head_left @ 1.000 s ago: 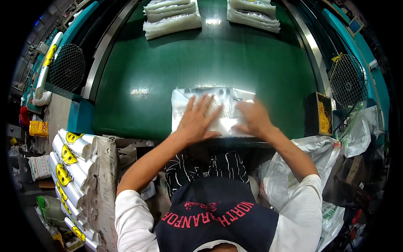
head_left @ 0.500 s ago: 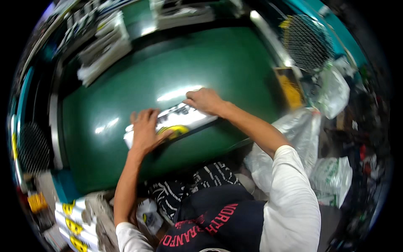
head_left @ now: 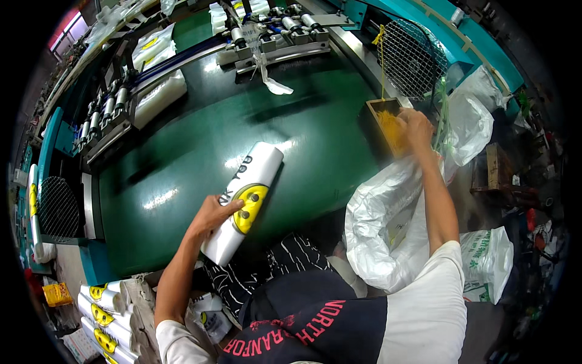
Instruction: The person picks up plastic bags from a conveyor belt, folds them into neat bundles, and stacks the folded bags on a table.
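Note:
A rolled bundle of white plastic bags (head_left: 264,159), printed with a yellow smiley face and black lettering, lies slanted over the near part of the green belt table. My left hand (head_left: 213,213) is closed round its lower half, thumb on top near the yellow print. To the right, my right hand (head_left: 417,130) is at an open box (head_left: 373,115) of thin yellow strands (head_left: 391,130) that look like rubber bands. Its fingers are curled at the box's right side; the fingertips are partly hidden, so what they pinch cannot be made out.
A machine bar with cylinders (head_left: 279,45) crosses the far side, another (head_left: 103,115) the left. A black mesh guard (head_left: 415,60) stands behind the box. An open white sack (head_left: 370,242) hangs at the near right. Finished-looking white rolls (head_left: 109,315) are stacked at the lower left.
My right hand has left the bundle and moved right to the box of yellow strands. The bundle has turned steeper, its far end pointing away, with my left hand still on it.

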Tool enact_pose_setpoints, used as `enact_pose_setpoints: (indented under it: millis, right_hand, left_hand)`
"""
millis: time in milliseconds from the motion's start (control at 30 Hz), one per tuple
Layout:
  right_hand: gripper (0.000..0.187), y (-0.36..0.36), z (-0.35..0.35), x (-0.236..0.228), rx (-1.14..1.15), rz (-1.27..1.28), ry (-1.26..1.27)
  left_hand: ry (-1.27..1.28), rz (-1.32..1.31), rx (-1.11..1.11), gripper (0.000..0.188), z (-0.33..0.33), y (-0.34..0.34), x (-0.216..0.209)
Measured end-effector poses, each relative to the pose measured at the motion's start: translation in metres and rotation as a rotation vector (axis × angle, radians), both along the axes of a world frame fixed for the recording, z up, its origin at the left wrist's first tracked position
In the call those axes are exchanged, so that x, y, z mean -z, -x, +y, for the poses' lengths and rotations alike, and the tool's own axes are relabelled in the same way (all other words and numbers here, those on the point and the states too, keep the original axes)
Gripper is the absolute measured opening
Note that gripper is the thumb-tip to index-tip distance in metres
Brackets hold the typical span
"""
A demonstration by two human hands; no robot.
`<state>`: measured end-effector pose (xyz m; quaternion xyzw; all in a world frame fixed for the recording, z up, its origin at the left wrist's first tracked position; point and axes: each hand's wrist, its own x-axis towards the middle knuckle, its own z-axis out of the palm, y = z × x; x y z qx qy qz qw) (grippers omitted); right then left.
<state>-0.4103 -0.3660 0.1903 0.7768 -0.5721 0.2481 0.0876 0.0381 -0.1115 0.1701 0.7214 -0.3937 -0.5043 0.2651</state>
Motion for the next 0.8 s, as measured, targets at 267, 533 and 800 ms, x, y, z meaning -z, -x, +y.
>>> enact_pose_setpoints:
  millis: [267,533,800]
  right_hand:
    - [0.015,-0.032,0.015,-0.046,-0.082,-0.029,0.014]
    - [0.027,-0.176,0.151,-0.069,-0.978,-0.256,-0.283]
    - [0.062,-0.239,0.215,-0.062,-0.589,-1.326,-1.17]
  left_hand:
    - [0.424,0.558,-0.152,0.04,0.029,0.05,-0.024]
    - [0.456,0.628,-0.019,0.042,0.027,0.087,-0.057]
    - [0.55,0.315,0.238,0.047,0.134,-0.007,-0.07]
